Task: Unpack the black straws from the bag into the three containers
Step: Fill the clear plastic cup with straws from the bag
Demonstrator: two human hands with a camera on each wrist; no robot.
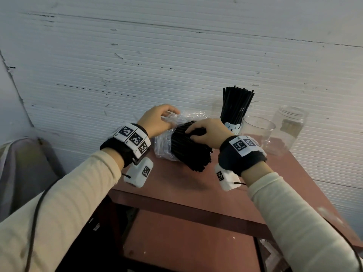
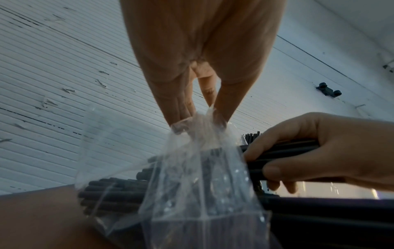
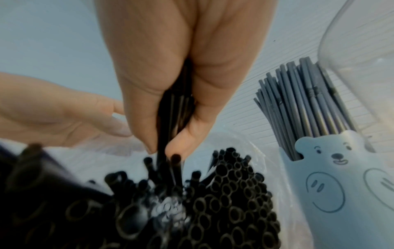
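Straws (image 1: 188,148): black bundle lying on its side on the reddish desk (image 1: 176,185), far end still inside the clear plastic bag (image 1: 167,138), near ends sticking out toward the person.

Left hand (image 1: 157,120) pinches a bunched-up bit of the bag film between thumb and fingers; in the left wrist view the film is gathered at the fingertips (image 2: 181,118) and pulled up off the bundle.

Right hand (image 1: 206,132) sits on top of the bundle, fingers and thumb curled around a small clump of straws. Right wrist view shows that clump running up through the palm, with the open tube ends of the rest of the bundle below. Count in the grip is hard to call, blurred.

Containers stand in a row at the wall, right of the bag:
- bear-print holder (image 1: 232,128), already holding upright straws (image 1: 236,105), just beside the right hand
- clear cup (image 1: 257,130), no straws in it
- clear jar (image 1: 288,128), furthest right, looks to hold no straws either

Both wrists carry black bands with printed marker tags.
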